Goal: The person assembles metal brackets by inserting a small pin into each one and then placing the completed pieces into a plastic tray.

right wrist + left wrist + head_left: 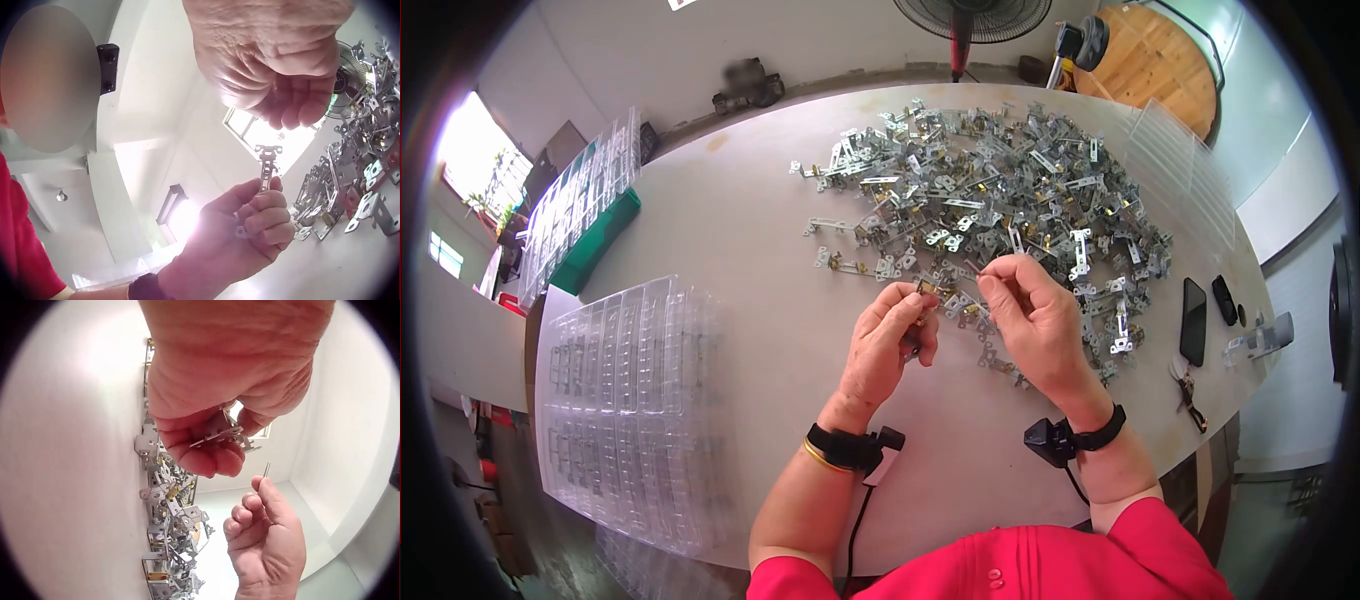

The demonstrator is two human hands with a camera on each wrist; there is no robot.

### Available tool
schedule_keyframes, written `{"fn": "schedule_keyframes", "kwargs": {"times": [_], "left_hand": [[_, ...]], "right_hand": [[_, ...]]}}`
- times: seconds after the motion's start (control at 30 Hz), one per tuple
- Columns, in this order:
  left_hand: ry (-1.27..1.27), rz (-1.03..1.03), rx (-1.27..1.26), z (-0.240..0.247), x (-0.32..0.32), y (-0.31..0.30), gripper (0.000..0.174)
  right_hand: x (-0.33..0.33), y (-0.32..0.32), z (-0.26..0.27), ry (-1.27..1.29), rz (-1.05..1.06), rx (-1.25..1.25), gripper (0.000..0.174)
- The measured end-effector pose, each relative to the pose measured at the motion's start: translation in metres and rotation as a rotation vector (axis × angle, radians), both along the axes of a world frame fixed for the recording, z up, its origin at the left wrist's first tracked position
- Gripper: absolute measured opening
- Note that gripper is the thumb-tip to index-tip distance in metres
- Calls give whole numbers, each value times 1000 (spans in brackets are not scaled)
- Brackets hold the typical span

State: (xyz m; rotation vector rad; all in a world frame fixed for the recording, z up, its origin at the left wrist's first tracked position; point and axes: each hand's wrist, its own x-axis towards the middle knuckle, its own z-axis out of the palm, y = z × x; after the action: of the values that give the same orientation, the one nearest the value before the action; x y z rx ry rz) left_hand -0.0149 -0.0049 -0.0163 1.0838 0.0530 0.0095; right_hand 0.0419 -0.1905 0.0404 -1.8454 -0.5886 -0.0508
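The left hand (887, 340) pinches a metal bracket (268, 164), whose slotted end sticks out past the thumb and fingertips; more metal shows within the curled fingers. The right hand (1045, 325) clamps a thin metal pin (267, 470) between thumb and finger, its tip protruding. Both hands are apart, beside the pile of metal brackets (990, 190).

red sleeve (1155, 535), green box (600, 238), black phone (1193, 320).

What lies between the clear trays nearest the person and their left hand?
Just a bare stretch of tabletop between those clear trays and the left hand, as the head view shows.
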Motion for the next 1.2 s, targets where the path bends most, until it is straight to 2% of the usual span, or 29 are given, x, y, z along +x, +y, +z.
{"fn": "schedule_keyframes", "kwargs": {"times": [0.13, 0.73, 0.8, 0.93, 1.1, 1.2], "left_hand": [[57, -9, -64, -1, 0, 0, 28], [33, 74, 88, -1, 2, -3, 23], [30, 92, 201, -2, 2, -3, 22], [12, 53, 258, 0, 0, -5, 21], [-56, 25, 385, -4, 0, -7, 21], [-80, 7, 428, -5, -1, -8, 20]], "right_hand": [[-5, 1, 4, -12, 17, -7, 4], [-9, 4, -2, 46, 28, -107, 10], [-10, 4, 3, 93, 41, -142, 16], [-11, 2, 2, 159, 76, -128, 19], [-9, -2, -3, 464, 160, -37, 24], [-8, -4, -5, 492, 181, 14, 22]]}}
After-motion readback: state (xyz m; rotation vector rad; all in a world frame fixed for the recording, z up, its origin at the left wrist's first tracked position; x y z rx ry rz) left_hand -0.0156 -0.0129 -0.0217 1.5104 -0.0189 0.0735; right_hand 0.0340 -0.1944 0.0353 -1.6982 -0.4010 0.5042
